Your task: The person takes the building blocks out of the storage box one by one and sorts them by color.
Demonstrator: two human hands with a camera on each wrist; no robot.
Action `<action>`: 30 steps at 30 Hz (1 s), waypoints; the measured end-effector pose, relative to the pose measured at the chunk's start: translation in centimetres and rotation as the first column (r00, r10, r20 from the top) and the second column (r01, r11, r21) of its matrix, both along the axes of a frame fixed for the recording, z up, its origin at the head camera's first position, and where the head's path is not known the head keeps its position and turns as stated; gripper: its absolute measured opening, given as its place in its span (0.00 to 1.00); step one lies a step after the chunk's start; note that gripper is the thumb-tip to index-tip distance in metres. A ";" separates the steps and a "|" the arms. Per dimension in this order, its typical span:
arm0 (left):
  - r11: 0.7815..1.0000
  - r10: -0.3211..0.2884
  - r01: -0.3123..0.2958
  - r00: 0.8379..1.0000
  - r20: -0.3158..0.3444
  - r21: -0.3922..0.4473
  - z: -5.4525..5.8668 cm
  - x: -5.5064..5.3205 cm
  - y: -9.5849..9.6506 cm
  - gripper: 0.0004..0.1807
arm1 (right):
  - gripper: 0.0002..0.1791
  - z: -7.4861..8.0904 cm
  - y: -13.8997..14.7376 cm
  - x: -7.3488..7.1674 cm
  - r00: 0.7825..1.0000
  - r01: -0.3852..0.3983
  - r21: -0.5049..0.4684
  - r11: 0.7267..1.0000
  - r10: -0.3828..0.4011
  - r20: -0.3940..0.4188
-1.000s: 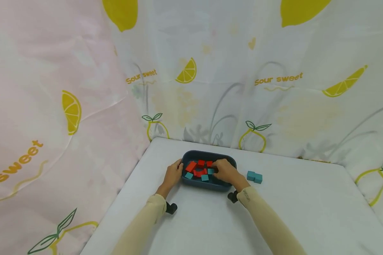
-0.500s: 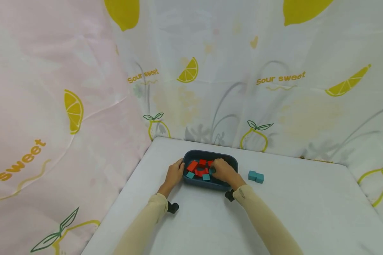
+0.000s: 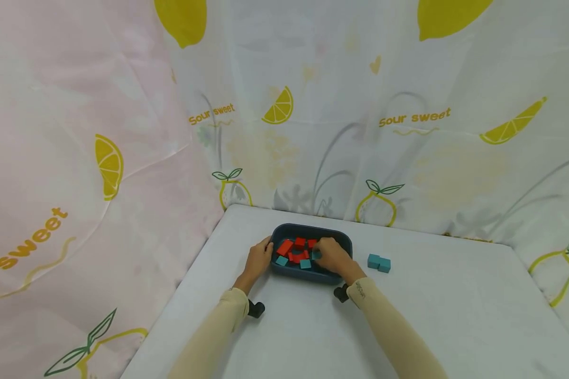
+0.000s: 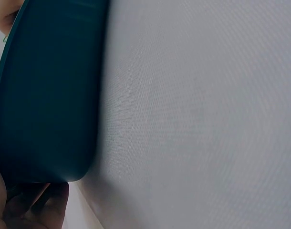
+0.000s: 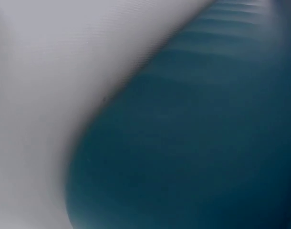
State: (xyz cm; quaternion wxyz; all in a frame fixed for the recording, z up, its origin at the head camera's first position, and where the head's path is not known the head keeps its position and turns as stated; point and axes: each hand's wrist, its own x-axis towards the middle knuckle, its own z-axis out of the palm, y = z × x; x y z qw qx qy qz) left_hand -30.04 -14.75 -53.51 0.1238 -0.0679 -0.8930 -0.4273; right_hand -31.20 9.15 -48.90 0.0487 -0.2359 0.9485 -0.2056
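A dark blue rectangular container (image 3: pixel 284 271) with rounded corners stands on the white table. Its left end is held by my left hand (image 3: pixel 257 258), whose fingers lie against the outer wall in the left wrist view. Reaching in over the near right side, my right hand (image 3: pixel 333 255) pinches a blue block (image 3: pixel 316 255), partly covered by the fingers. Red blocks lie to the left of it, among them a long one (image 3: pixel 284 248), a cube (image 3: pixel 300 243) and an arch-shaped one (image 3: pixel 297 257). Two more blue blocks sit near the front wall, one of them a cube (image 3: pixel 305 263).
Right of the container, two blue cubes (image 3: pixel 378 263) touch each other on the white table (image 3: pixel 431 305). A fabric backdrop with lemon prints (image 3: pixel 322 158) rises behind and to the left. The container's outer wall (image 5: pixel 183 133) fills much of the right wrist view.
My right hand has shifted slightly left inside the container, and the blue block at its fingertips has moved a little with it. The left hand stays at the container's left end.
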 end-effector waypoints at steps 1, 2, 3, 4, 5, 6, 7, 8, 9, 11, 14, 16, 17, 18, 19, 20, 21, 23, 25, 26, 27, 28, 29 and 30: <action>1.000 -0.001 0.001 1.000 0.000 0.001 0.0 0.0 0.0 0.20 | 0.15 0.1 0.1 0.0 1.000 -0.004 -0.004 1.000 0.004 -0.010; 1.000 -0.003 0.003 1.000 -0.002 0.001 0.0 0.0 0.0 0.20 | 0.15 0.2 0.2 0.1 1.000 -0.007 -0.010 1.000 0.007 -0.019; 1.000 -0.003 0.003 1.000 -0.004 0.000 0.0 0.0 0.0 0.20 | 0.16 0.3 0.3 0.1 1.000 -0.012 -0.018 1.000 0.011 -0.024; 1.000 -0.004 0.004 1.000 -0.006 -0.003 0.0 0.0 0.0 0.20 | 0.16 0.4 0.4 0.2 1.000 -0.012 -0.027 1.000 0.011 -0.024; 1.000 -0.005 0.005 1.000 -0.007 -0.005 -0.1 0.0 0.0 0.20 | 0.16 0.5 0.5 0.3 1.000 -0.012 -0.034 0.999 0.011 -0.025; 1.000 -0.004 0.004 1.000 -0.004 -0.005 -0.2 0.1 0.0 0.20 | 0.17 0.6 0.6 0.3 0.999 -0.016 -0.041 0.999 0.015 -0.032; 1.000 -0.003 0.003 1.000 -0.001 -0.003 -0.2 0.1 -0.1 0.20 | 0.17 0.7 0.7 0.3 0.999 -0.021 -0.047 0.999 0.019 -0.041; 1.000 -0.003 0.003 1.000 0.003 -0.001 -0.3 0.1 -0.1 0.20 | 0.17 0.8 0.8 0.4 0.998 -0.025 -0.055 0.998 0.022 -0.051; 1.000 -0.002 0.002 1.000 0.006 -0.001 -0.3 0.1 -0.1 0.20 | 0.17 0.9 1.0 0.4 0.998 -0.030 -0.064 0.998 0.026 -0.057; 1.000 -0.001 0.001 1.000 0.012 0.002 -0.3 0.1 -0.1 0.20 | 0.18 1.3 1.4 0.5 0.996 -0.041 -0.070 0.997 0.035 -0.079; 1.000 0.004 -0.004 1.000 0.023 0.004 -0.1 0.0 -0.1 0.20 | 0.18 1.9 2.2 0.4 0.993 -0.055 -0.071 0.996 0.048 -0.104; 1.000 0.007 -0.007 1.000 0.028 0.008 0.1 0.1 0.0 0.20 | 0.17 2.3 2.9 0.4 0.991 -0.065 -0.070 0.995 0.056 -0.125; 1.000 0.007 -0.008 0.999 0.031 0.010 0.1 0.1 0.0 0.20 | 0.17 2.5 3.3 0.4 0.989 -0.067 -0.070 0.995 0.057 -0.138; 1.000 0.008 -0.009 0.999 0.038 0.013 0.2 0.2 0.0 0.21 | 0.17 2.6 3.6 0.4 0.987 -0.063 -0.070 0.996 0.052 -0.150; 1.000 0.009 -0.009 0.999 0.038 0.015 0.2 0.2 0.1 0.21 | 0.16 2.7 4.0 0.5 0.986 -0.063 -0.072 0.995 0.050 -0.162; 1.000 0.009 -0.010 0.999 0.043 0.016 0.2 0.2 0.1 0.21 | 0.16 2.9 4.5 0.6 0.984 -0.058 -0.070 0.996 0.045 -0.171; 1.000 0.009 -0.010 0.999 0.047 0.017 0.2 0.2 0.1 0.21 | 0.15 3.0 5.0 0.6 0.982 -0.056 -0.064 0.996 0.043 -0.185; 1.000 0.004 -0.004 0.999 0.045 0.013 0.2 0.3 0.1 0.21 | 0.15 3.3 6.0 0.8 0.980 -0.035 -0.057 0.998 0.023 -0.198; 1.000 0.004 -0.004 0.999 0.043 0.012 0.2 0.3 0.1 0.21 | 0.15 3.7 7.0 1.0 0.980 -0.019 -0.058 0.998 0.007 -0.201; 1.000 0.004 -0.005 0.999 0.040 0.012 0.2 0.3 0.1 0.21 | 0.15 3.9 7.5 1.1 0.979 -0.008 -0.063 0.998 -0.005 -0.203; 1.000 0.004 -0.004 0.999 0.038 0.014 0.2 0.3 0.1 0.21 | 0.15 4.0 8.0 1.1 0.978 0.002 -0.067 0.998 -0.015 -0.206; 1.000 0.004 -0.004 0.999 0.035 0.016 0.2 0.2 0.1 0.21 | 0.15 4.2 8.5 1.2 0.979 0.012 -0.071 0.997 -0.026 -0.204; 1.000 0.005 -0.006 0.999 0.037 0.018 0.2 0.2 0.1 0.21 | 0.15 4.2 9.0 1.1 0.977 0.018 -0.070 0.997 -0.033 -0.209; 1.000 0.008 -0.009 0.999 0.040 0.019 0.2 0.2 0.1 0.21 | 0.15 4.3 9.5 1.2 0.977 0.026 -0.071 0.997 -0.041 -0.210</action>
